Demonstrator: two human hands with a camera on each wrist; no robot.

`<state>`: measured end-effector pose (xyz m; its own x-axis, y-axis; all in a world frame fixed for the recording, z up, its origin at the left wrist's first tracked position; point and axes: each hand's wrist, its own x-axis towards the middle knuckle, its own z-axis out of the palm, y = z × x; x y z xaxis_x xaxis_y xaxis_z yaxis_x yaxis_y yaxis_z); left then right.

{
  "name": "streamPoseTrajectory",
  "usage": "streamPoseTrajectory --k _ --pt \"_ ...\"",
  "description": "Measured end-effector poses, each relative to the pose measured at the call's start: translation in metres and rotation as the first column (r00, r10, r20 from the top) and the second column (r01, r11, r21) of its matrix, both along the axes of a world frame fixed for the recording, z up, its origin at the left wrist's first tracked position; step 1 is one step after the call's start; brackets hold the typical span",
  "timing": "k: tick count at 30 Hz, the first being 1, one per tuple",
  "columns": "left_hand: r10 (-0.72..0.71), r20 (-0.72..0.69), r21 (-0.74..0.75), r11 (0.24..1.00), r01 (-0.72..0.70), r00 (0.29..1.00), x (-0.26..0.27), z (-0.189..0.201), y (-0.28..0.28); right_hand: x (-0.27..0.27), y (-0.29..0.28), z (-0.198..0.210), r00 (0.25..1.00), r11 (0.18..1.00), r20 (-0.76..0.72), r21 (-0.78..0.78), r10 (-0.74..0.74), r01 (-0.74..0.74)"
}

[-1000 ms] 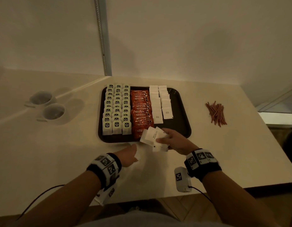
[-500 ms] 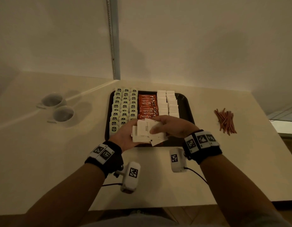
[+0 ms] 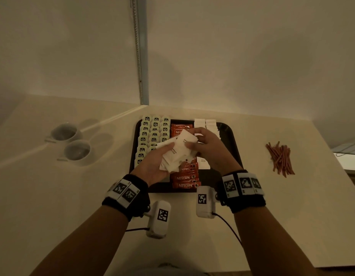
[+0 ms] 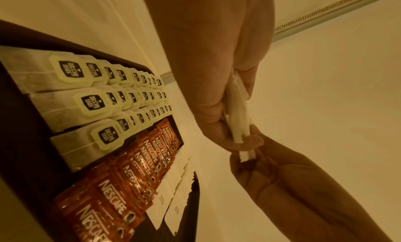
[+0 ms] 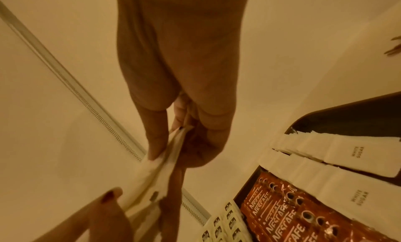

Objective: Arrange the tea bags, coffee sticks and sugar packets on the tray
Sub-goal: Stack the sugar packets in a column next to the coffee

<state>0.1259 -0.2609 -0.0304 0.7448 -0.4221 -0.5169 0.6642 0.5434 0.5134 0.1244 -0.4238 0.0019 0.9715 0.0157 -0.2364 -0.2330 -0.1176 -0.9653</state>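
Note:
A dark tray (image 3: 231, 136) holds tea bags (image 3: 150, 132) in columns on the left, orange coffee sticks (image 3: 186, 177) in the middle and white sugar packets (image 3: 204, 124) in two rows on the right. Above the tray's middle, both hands hold a loose stack of sugar packets (image 3: 176, 156). My left hand (image 3: 164, 154) cups the stack from below, palm up. My right hand (image 3: 192, 143) pinches the top packet between thumb and fingers. In the right wrist view its fingers (image 5: 156, 142) squeeze a packet (image 5: 152, 177). In the left wrist view the stack (image 4: 236, 111) lies edge-on in the left hand (image 4: 234, 130).
Two white cups (image 3: 67, 134) (image 3: 78, 149) stand left of the tray. A loose pile of reddish stirrer sticks (image 3: 280, 158) lies to the right. The wall with a metal strip (image 3: 138, 56) rises just behind the tray. The table's right edge is near the sticks.
My left hand came up off the table and took the sugar stack from below. Both hands then carried it from the tray's front edge to above its middle.

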Motion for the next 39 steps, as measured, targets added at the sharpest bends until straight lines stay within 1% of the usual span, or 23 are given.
streamPoseTrajectory --k 3,6,8,10,11,12,13,14,16,17,19,21,23,25,28,29,32,34,36,39 --pt "0.046 -0.023 -0.031 0.998 -0.047 0.999 0.008 -0.001 0.000 0.008 -0.006 -0.001 0.997 0.998 0.038 0.019 -0.067 0.066" --pt "0.055 0.021 -0.080 0.995 -0.054 0.998 0.017 0.000 0.000 0.015 -0.012 -0.001 0.991 0.995 0.092 0.011 -0.096 0.096" --pt "0.060 0.058 -0.086 0.995 -0.055 0.996 0.022 0.002 0.000 0.021 -0.017 0.000 0.981 0.988 0.116 0.042 -0.153 0.150" --pt "0.100 0.063 -0.082 0.992 -0.095 0.993 0.028 0.000 0.001 0.027 -0.023 0.002 0.963 0.973 0.149 0.086 -0.225 0.214" --pt "0.119 0.063 -0.077 0.990 -0.114 0.991 0.030 -0.001 0.003 0.030 -0.025 0.004 0.958 0.968 0.159 0.114 -0.238 0.221" --pt "0.125 0.067 -0.063 0.991 -0.120 0.990 0.033 -0.003 0.003 0.032 -0.025 0.006 0.961 0.970 0.161 0.137 -0.224 0.203" --pt "0.111 0.072 -0.050 0.993 -0.108 0.991 0.035 -0.002 0.003 0.033 -0.024 0.009 0.971 0.977 0.160 0.140 -0.179 0.158" --pt "0.085 0.080 -0.039 0.996 -0.082 0.993 0.036 0.000 0.001 0.034 -0.022 0.012 0.981 0.989 0.159 0.115 -0.108 0.090" --pt "0.011 0.092 -0.047 0.999 -0.007 0.996 0.038 0.007 -0.005 0.035 -0.013 0.014 0.987 0.999 0.160 0.011 0.032 -0.034" --pt "-0.031 0.100 -0.066 0.997 0.038 0.995 0.039 0.010 -0.007 0.036 -0.009 0.014 0.986 0.998 0.157 -0.026 0.061 -0.058" --pt "-0.091 0.113 -0.097 0.990 0.102 0.989 0.041 0.012 -0.009 0.038 -0.004 0.012 0.987 0.998 0.149 -0.037 0.064 -0.059" --pt "-0.115 0.106 -0.111 0.986 0.126 0.988 0.042 0.011 -0.008 0.041 -0.002 0.009 0.985 0.996 0.154 -0.055 0.075 -0.067" --pt "-0.129 0.086 -0.109 0.984 0.138 0.988 0.041 0.010 -0.009 0.044 0.000 0.005 0.978 0.985 0.172 -0.147 0.120 -0.095" --pt "-0.115 0.064 -0.121 0.985 0.122 0.991 0.041 0.009 -0.010 0.045 0.002 0.004 0.971 0.974 0.182 -0.196 0.153 -0.116" --pt "-0.082 0.034 -0.131 0.988 0.086 0.996 0.042 0.008 -0.011 0.044 -0.001 0.003 0.962 0.969 0.203 -0.202 0.181 -0.140" --pt "-0.084 0.037 -0.109 0.990 0.088 0.996 0.043 0.007 -0.009 0.044 -0.005 0.002 0.957 0.961 0.213 -0.233 0.199 -0.148" --pt "-0.078 0.057 0.032 0.997 0.077 0.995 0.046 0.004 -0.005 0.046 -0.013 -0.001 0.945 0.925 0.224 -0.348 0.240 -0.152" --pt "-0.086 0.080 0.089 0.993 0.079 0.993 0.047 0.005 -0.003 0.046 -0.013 -0.002 0.944 0.920 0.216 -0.359 0.248 -0.160" --pt "-0.137 0.124 0.136 0.983 0.120 0.983 0.048 0.008 -0.002 0.047 -0.010 -0.001 0.946 0.911 0.206 -0.382 0.251 -0.158" --pt "-0.233 0.204 0.201 0.960 0.193 0.951 0.046 0.013 -0.002 0.051 -0.008 -0.001 0.939 0.874 0.191 -0.455 0.284 -0.172"
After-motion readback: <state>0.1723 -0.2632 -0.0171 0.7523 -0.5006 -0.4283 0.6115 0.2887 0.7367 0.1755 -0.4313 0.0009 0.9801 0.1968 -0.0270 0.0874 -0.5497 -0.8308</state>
